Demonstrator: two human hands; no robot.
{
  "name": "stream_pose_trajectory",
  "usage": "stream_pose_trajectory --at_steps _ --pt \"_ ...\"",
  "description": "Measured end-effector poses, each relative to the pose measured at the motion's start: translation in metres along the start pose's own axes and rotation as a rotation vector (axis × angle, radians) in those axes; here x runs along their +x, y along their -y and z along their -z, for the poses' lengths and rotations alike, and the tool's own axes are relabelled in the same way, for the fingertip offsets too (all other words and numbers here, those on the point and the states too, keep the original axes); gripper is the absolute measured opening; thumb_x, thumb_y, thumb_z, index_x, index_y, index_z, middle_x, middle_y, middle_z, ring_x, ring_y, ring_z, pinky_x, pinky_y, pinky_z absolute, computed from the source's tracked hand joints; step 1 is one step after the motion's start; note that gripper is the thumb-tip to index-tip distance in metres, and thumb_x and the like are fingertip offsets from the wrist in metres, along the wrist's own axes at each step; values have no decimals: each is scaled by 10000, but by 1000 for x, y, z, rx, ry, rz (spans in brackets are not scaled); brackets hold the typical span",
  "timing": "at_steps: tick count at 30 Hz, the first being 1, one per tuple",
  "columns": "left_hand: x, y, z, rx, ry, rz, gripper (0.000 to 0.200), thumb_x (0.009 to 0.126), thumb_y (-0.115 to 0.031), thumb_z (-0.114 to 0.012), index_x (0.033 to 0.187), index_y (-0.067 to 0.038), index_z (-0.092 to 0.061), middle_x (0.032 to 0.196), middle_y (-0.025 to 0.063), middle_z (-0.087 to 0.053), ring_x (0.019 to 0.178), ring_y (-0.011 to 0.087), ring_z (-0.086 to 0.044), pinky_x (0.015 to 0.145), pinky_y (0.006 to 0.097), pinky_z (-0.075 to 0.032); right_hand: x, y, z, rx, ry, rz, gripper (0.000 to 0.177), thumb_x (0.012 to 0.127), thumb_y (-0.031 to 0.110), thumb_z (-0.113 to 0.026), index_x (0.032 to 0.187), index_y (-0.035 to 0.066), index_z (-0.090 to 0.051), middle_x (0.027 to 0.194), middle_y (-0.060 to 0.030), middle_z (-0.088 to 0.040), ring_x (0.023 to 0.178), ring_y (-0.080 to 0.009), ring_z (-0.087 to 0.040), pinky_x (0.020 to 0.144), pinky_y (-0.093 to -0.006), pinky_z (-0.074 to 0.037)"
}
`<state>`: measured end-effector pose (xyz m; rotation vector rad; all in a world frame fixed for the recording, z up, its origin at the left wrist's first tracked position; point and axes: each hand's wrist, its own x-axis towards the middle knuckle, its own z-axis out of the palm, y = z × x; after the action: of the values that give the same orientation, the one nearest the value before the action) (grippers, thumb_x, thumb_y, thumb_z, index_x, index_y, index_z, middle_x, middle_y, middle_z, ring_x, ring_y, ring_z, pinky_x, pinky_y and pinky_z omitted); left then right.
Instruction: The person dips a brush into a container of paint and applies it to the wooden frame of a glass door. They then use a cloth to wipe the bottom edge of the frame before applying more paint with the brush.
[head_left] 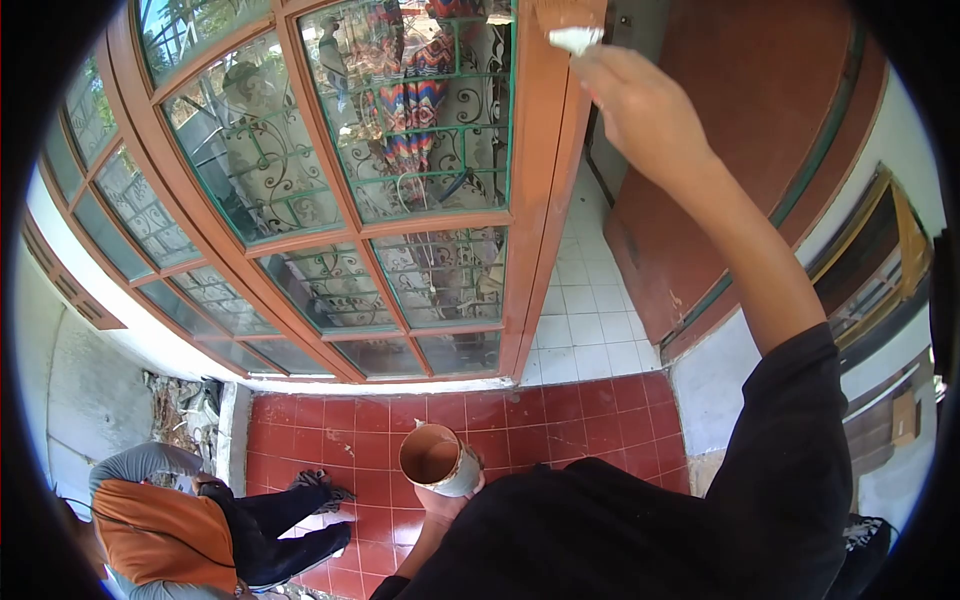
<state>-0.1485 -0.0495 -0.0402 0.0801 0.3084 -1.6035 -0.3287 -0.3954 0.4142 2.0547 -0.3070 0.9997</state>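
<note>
Looking down from the head view, I see the right hand (640, 110) raised high, its fingers closed on a brush (572, 30) whose pale bristles meet the top of the window frame (540, 200). The left hand (447, 503) grips a can (438, 458) of brown paint low at the body. The frame looks brown everywhere, so I judge most of it is coated; paint remains in the can. A person (170, 525) crouches at lower left.
</note>
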Motion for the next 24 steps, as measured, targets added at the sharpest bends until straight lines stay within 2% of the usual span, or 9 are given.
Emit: stream_pose_trajectory --at_steps 1,3,7,10,12,15,19,23,24 --pt "-1 2 -4 -5 -2 2 738 847 -655 -462 1327 -97 -509 1284 181 -556 1166 416 -524 884 558 -472 -11 6 -5 1 5 3 279 751 24 -603 1030 11 -616 968 -104 -595 955 -283 -610 809 -373 -531" --pt "-2 5 -12 -26 25 4 732 853 -658 -454 1324 -100 -511 1268 185 -565 1160 432 -523 876 565 -466 -47 25 -22 1 179 136 270 766 53 -593 1030 4 -615 971 -102 -592 961 -269 -618 813 -353 -537" --pt "0 -1 9 43 164 0 744 859 -668 -441 1335 -99 -506 1255 196 -573 1168 449 -518 880 576 -463 -108 71 -23 188 531 205 165 781 71 -580 936 28 -615 947 -94 -579 959 -252 -621 815 -338 -541" --pt "-6 -3 6 1 30 -28 758 865 -675 -427 1344 -92 -500 1255 211 -575 1181 465 -510 892 578 -465 -120 78 -19 253 677 202 147 793 67 -576 927 27 -620 941 -91 -581 959 -251 -626 830 -345 -540" --pt "-7 -6 7 44 155 23 758 867 -676 -423 1350 -98 -499 1270 212 -572 1190 472 -504 903 581 -465 -104 65 -19 225 588 197 172 797 58 -579 958 18 -625 950 -98 -589 959 -264 -627 836 -359 -540" --pt "-12 -5 9 -32 49 20 754 865 -678 -422 1354 -109 -499 1282 205 -567 1196 474 -498 918 580 -459 -54 33 -7 286 397 43 305 788 11 -607 1090 23 -647 1076 -144 -643 1043 -328 -623 896 -408 -530" --pt "-11 -5 14 13 118 20 750 866 -677 -420 1354 -114 -500 1296 198 -558 1207 472 -488 928 576 -454 0 1 10 103 2 -17 298 805 -25 -636 1095 39 -658 1114 -131 -656 1004 -331 -640 865 -396 -544" --pt "-17 0 3 14 -2 -38 741 868 -674 -416 1338 -109 -509 1289 203 -558 1183 467 -505 898 572 -466 1 1 3 136 4 -143 285 809 -15 -637 1091 28 -658 1088 -142 -653 997 -344 -635 851 -401 -542" --pt "-18 0 2 12 -33 -50 739 869 -674 -412 1331 -106 -512 1280 206 -563 1170 464 -515 881 570 -473 -13 10 -9 80 -6 -44 239 813 15 -601 1048 21 -645 1023 -131 -633 978 -312 -625 831 -381 -531"
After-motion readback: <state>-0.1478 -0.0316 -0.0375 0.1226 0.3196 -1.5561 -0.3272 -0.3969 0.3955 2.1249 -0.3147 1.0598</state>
